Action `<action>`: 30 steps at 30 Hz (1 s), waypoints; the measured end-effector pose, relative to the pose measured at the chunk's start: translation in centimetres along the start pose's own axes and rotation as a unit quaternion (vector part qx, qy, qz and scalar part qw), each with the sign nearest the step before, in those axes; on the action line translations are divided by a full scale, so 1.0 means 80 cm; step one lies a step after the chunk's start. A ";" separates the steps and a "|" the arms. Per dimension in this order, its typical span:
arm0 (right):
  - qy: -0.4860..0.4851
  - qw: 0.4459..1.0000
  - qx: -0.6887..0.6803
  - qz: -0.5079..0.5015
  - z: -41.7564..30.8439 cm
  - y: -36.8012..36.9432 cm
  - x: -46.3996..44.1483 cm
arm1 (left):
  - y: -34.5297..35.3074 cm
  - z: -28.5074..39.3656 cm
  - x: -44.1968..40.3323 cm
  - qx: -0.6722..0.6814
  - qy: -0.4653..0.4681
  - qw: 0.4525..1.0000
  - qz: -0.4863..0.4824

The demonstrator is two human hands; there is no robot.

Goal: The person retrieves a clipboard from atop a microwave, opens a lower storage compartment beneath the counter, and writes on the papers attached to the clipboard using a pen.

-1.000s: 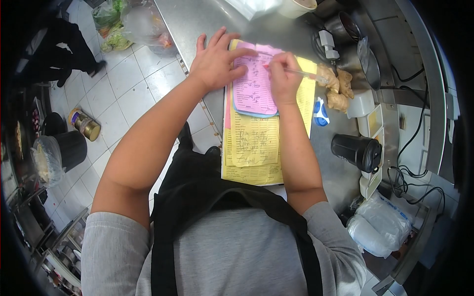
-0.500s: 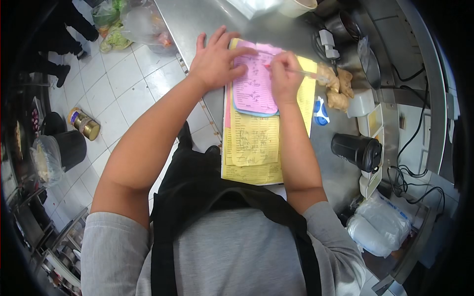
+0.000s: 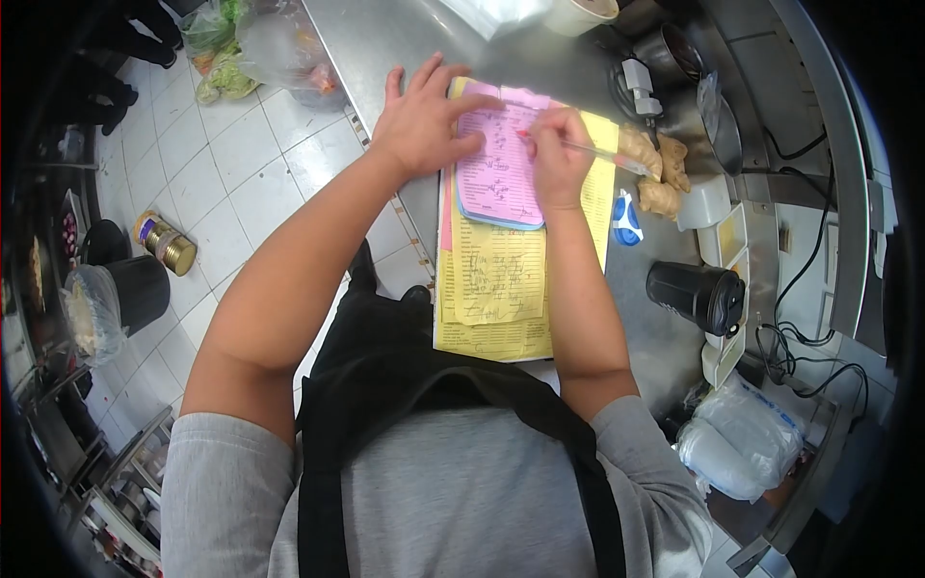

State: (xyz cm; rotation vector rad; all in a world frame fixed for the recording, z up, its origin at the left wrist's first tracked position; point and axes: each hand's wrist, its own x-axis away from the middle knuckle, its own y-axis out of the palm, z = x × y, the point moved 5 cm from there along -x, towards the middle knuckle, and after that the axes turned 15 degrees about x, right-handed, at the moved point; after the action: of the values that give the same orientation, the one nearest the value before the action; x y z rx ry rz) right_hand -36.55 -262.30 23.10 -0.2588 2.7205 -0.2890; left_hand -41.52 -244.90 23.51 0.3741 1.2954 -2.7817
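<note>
Under my hands lies a pad of pink paper [image 3: 496, 183] with printed lines and handwriting. It rests on larger yellow sheets [image 3: 496, 279], which also carry writing. My left hand [image 3: 424, 120] is spread, its thumb and index finger lying on the pink paper's left side. In my right hand [image 3: 559, 159] is a clear-barrelled pen [image 3: 617, 159], gripped near its red tip. That tip is at the pink paper, close to its right edge. Beside the yellow sheets sits a blue and white correction tape dispenser [image 3: 626, 220].
Ginger pieces [image 3: 660, 193], a black tumbler [image 3: 696, 297] and white containers [image 3: 723, 236] line the right of the steel counter [image 3: 385, 48]. Bagged vegetables [image 3: 226, 72], a jar [image 3: 166, 243] and a black bin [image 3: 140, 294] stand on the tiled floor. Another person's legs [image 3: 106, 67] show upper left.
My right hand has shifted very slightly, and the pen's back end has swung a little downward. My left hand stays in place. The other person's feet have moved at upper left.
</note>
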 end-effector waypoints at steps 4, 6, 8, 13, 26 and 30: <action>0.010 1.000 0.000 -0.001 -0.002 0.001 0.001 | 0.000 0.000 0.000 -0.002 0.001 1.000 0.001; 0.008 1.000 0.005 -0.001 -0.005 0.002 0.001 | 0.000 0.000 0.000 -0.001 0.000 1.000 -0.001; 0.005 1.000 0.013 0.000 -0.004 0.002 0.001 | 0.001 -0.001 0.000 0.000 -0.002 1.000 -0.003; -0.019 0.998 0.066 0.003 0.002 0.001 -0.001 | 0.000 0.000 0.000 0.000 -0.006 1.000 -0.009; 0.035 0.999 0.001 -0.004 -0.005 -0.001 0.003 | 0.001 0.000 0.000 -0.001 -0.004 1.000 -0.024; 0.045 0.999 -0.017 0.003 -0.011 -0.004 0.010 | 0.001 0.000 -0.001 -0.002 -0.004 1.000 -0.027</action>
State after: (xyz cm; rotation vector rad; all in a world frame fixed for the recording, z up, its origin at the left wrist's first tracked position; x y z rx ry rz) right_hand -37.58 -262.66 23.69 -0.2539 2.8161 -0.2591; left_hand -41.45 -244.95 23.49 0.3325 1.3300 -2.8203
